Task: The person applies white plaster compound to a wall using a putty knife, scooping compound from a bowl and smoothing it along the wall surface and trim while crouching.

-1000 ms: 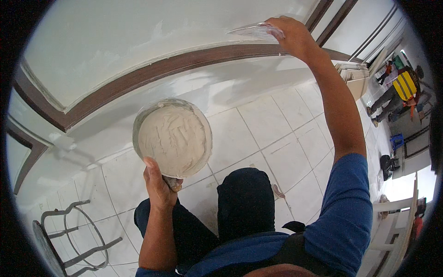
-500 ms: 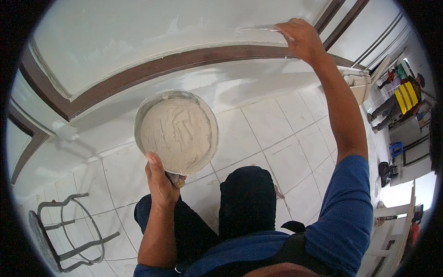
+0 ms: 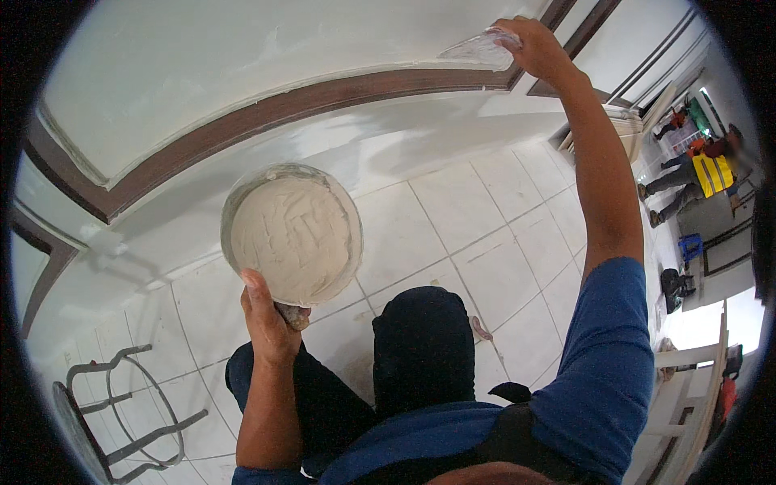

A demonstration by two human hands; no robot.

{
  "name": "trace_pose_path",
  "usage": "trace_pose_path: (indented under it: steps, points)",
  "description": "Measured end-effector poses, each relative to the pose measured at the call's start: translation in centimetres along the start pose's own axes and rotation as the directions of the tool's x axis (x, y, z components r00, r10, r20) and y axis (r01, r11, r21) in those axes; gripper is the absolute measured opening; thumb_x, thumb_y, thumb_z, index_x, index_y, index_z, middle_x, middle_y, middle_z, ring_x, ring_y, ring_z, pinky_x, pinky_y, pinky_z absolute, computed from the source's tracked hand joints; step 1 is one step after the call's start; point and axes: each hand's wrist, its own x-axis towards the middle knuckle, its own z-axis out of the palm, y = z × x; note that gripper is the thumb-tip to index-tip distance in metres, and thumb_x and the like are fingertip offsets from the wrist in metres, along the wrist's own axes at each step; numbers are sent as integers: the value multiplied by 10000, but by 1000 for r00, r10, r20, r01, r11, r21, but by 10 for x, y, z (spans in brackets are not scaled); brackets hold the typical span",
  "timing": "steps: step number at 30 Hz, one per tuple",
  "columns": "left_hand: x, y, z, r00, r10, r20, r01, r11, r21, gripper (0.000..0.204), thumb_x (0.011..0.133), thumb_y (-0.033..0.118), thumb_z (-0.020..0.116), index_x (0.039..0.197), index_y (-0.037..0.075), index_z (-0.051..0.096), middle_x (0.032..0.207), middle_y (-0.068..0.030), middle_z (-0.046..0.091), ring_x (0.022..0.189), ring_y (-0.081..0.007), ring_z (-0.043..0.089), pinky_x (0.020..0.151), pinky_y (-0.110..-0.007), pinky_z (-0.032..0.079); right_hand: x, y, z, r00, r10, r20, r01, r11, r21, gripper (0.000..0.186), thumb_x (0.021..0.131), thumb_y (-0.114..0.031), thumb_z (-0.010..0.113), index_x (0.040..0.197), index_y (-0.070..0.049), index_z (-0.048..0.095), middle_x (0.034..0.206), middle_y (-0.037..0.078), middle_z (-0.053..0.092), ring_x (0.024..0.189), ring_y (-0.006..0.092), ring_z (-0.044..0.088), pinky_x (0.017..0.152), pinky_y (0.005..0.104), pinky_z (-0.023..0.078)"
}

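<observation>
My left hand point(image 3: 268, 327) is wrapped round the stubby handle point(image 3: 292, 316) of a round pan point(image 3: 229, 212), held up over the floor. Smooth beige filler paste point(image 3: 297, 234) fills most of it, with ridges on the surface. Up at the wall, my right hand point(image 3: 535, 50) grips a putty knife point(image 3: 478, 50) smeared with whitish paste. Its blade lies at the white wall panel point(image 3: 242, 73), just above the brown wooden trim point(image 3: 331, 91) and near the panel's right corner. The knife's handle is mostly hidden by my fingers.
A grey metal stool point(image 3: 153, 436) lies on its side at lower left. White tiles point(image 3: 412, 222) cover the floor. Pale boards point(image 3: 622, 125) lean at the right, and beyond them stands a person in a yellow vest point(image 3: 713, 175). Farther back are a blue stool point(image 3: 689, 245) and black bags point(image 3: 672, 287).
My right hand has risen slightly, and the putty knife has turned from nearly edge-on to show its broad face. The pan in my left hand sits a little farther left in view.
</observation>
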Motion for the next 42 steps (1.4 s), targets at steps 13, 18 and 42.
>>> trace_pose_path:
  steps: [13,18,42]
  points:
    - [0,4,1,999,35,18,-36,999,34,903,886,754,391,1167,-98,491,780,-131,617,533,-131,558,425,-234,417,24,-32,-11,946,134,294,-163,984,75,289,889,-148,642,1171,-91,620,1093,176,639,1055,370,566,938,449,437]
    - [1,2,6,1000,29,-7,-29,1000,-3,919,873,764,403,1184,-98,475,808,-138,617,536,-132,558,425,-239,420,21,-28,-9,947,149,285,-158,987,6,326,890,-168,661,1210,-113,625,1126,149,644,1075,351,568,961,437,443]
    - [13,-12,8,994,-112,10,112,975,-193,860,885,744,418,1229,-43,463,878,-114,617,605,-135,562,466,-255,435,-9,-97,-107,855,486,-179,-344,792,505,198,897,-158,656,1026,-7,667,917,101,701,875,181,633,797,332,494]
